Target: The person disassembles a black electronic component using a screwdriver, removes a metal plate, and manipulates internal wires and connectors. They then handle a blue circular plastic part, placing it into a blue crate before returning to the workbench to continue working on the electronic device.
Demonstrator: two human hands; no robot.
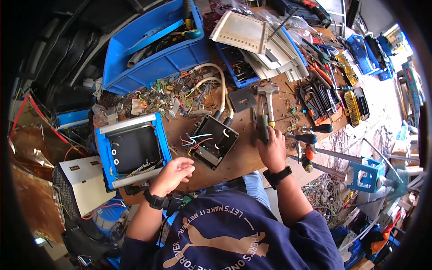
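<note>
A navy shirt lay below the black box, the slack, empty left hand just left, a forward-pointing green handle rightward at the right hand, grip unclear.

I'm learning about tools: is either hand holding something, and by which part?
The right hand is at the near end of a green handle; I can't tell if it grips. The left hand shows nothing held.

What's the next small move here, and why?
I'd probably bring the left hand to the near edge of the open black box to steady it: that hand looks empty and is close by, while the right hand is at a dark green tool handle.
</note>
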